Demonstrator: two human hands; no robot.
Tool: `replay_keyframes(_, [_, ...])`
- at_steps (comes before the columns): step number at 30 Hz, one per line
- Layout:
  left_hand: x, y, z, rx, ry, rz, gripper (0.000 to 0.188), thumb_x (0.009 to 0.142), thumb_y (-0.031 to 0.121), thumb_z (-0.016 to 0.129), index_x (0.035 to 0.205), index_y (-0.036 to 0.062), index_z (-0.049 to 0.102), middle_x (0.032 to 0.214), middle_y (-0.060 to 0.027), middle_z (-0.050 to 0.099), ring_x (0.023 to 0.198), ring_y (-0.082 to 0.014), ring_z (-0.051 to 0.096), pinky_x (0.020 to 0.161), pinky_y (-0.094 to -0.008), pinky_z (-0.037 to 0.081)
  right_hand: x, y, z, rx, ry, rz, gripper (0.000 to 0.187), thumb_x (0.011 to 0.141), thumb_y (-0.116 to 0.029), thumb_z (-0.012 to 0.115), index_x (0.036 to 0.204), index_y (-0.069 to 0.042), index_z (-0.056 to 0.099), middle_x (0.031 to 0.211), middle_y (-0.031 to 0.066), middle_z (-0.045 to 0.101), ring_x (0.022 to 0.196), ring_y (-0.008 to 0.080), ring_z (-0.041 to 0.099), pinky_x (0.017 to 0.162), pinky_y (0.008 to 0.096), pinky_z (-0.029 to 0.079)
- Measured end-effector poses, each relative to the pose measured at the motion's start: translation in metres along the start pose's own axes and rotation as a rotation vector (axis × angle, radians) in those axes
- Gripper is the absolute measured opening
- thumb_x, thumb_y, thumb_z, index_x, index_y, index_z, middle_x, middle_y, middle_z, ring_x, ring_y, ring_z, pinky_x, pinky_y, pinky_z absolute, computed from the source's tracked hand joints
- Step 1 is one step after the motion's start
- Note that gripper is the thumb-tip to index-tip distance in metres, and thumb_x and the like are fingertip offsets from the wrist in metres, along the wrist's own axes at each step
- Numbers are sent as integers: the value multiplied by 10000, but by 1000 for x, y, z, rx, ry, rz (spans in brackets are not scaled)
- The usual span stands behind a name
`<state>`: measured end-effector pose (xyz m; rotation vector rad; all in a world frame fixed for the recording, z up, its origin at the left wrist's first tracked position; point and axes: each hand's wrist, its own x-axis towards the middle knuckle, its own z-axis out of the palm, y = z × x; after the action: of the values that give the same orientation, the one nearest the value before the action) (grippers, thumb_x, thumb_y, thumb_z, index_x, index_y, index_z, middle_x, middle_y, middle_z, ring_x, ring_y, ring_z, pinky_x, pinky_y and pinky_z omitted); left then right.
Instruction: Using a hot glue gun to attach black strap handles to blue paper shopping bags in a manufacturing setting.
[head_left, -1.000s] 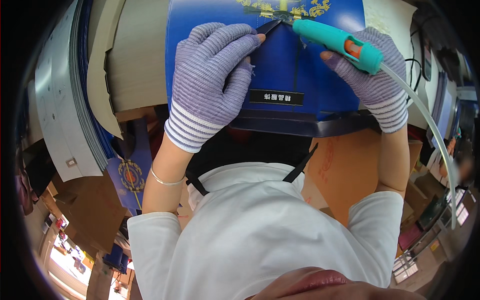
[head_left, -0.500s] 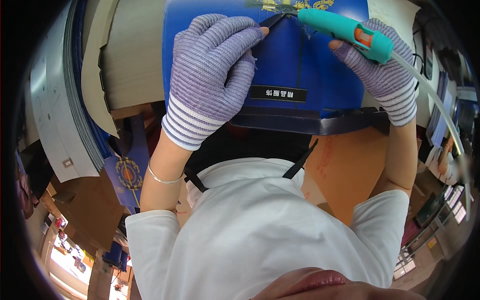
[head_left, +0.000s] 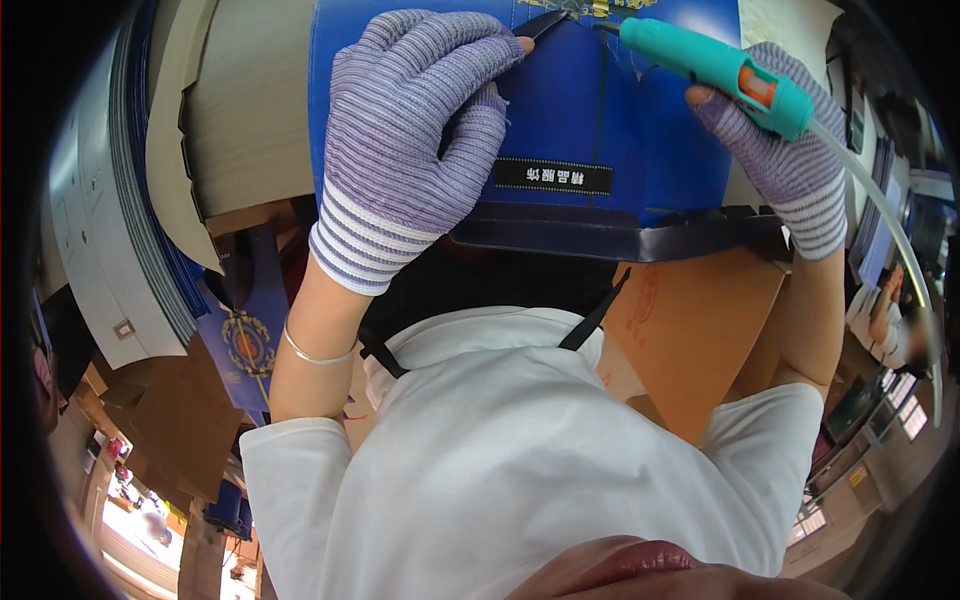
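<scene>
My left hand (head_left: 415, 130), in a striped purple-and-white fingertipless glove, pinches a dark, flat, pointed strip (head_left: 546, 24) between thumb and fingers. The strip's tip lies against the blue printed board (head_left: 640, 130), by its gold ornament. In my right hand (head_left: 780, 140), gloved the same way, is a teal glue gun (head_left: 680, 55) with an orange part in its body. Its dark nozzle points left, a short way right of the strip's tip. A long whitish glue stick (head_left: 880, 190) trails from its back end. Thin threads, perhaps of glue, show below the nozzle.
A dark blue folded edge (head_left: 560, 235) runs along the board's near side. Stacked grey-white sheets (head_left: 95, 240) stand at the left, near another blue printed piece (head_left: 245, 340). Brown cardboard (head_left: 690, 330) lies below right. Another person (head_left: 885, 320) is at the far right.
The glue gun has moved right, its nozzle drawing away from the strip's tip. My left hand has shifted slightly left and up with the strip; the board has shifted a little too.
</scene>
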<state>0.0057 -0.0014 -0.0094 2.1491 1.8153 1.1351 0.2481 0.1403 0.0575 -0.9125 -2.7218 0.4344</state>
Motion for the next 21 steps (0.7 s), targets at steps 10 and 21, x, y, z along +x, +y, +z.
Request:
replay_keyframes(10, [-1, 1, -1, 1, 3, 8, 301, 850, -17, 600, 1111, 75, 720, 1128, -109, 694, 1058, -264, 630, 969, -355, 483, -39, 7, -22, -196, -200, 72, 395, 742, -417, 826, 740, -66, 645, 671, 53, 581, 585, 200, 581, 517, 322, 455])
replay_keyframes(21, [10, 27, -5, -72, 18, -161, 310, 772, -34, 601, 1053, 36, 709, 1073, -136, 674, 999, -292, 610, 899, -364, 485, -32, 6, -18, -7, -202, 60, 349, 765, -413, 816, 847, -99, 688, 639, 29, 608, 562, 169, 616, 527, 304, 484])
